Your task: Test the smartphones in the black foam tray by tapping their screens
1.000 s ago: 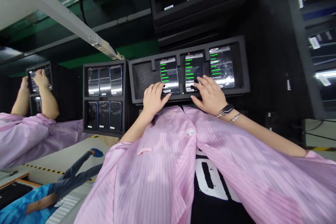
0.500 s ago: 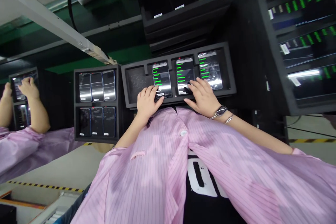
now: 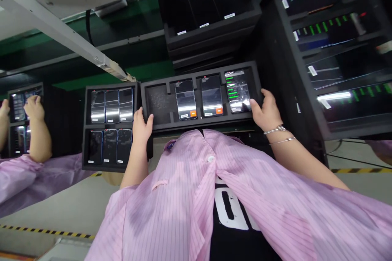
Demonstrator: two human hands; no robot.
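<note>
A long black foam tray (image 3: 159, 124) lies in front of me with three smartphones in its compartments. The left smartphone (image 3: 185, 100) and the middle smartphone (image 3: 212, 96) show dark screens with an orange patch at the lower right. On the right smartphone (image 3: 237, 91) there are lines of green text. My left hand (image 3: 142, 128) grips the tray's left end, thumb on the rim and fingers along its outer side. At the opposite end, my right hand (image 3: 266, 112) is closed around the rim, its thumb close to the right smartphone.
Left of my tray stands another black tray (image 3: 88, 127) with two rows of smartphones. Stacked black trays (image 3: 211, 43) rise behind, and a large tray of devices (image 3: 301, 55) stands at right. A co-worker's hands (image 3: 34, 108) work at far left. A metal beam (image 3: 61, 24) slants overhead.
Both hands have moved outward from over the phones to the tray's ends and taken hold of it. The left and middle screens have lost their green text and now show orange patches.
</note>
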